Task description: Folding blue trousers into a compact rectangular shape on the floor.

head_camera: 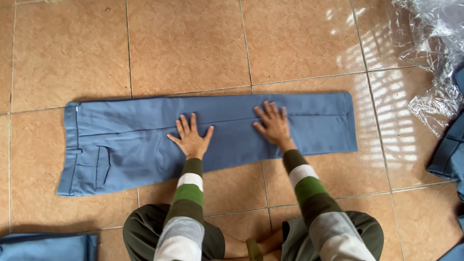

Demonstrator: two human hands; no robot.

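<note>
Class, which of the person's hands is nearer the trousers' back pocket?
Left. The left hand lies flat on the trousers just right of the pocket; the right hand presses farther along the leg, toward the hem.

A pair of blue pants point(145, 140) lies flat on the tan tile floor point(188, 43), with its waist to the left. The person's left hand point(191, 139) presses on the middle of the pants, fingers spread wide. The right hand point(273, 124) lies flat on the legs, near it. Crinkly clear plastic point(430, 53) sits in the top right corner. More blue cloth point(449, 154) lies beside it.
</note>
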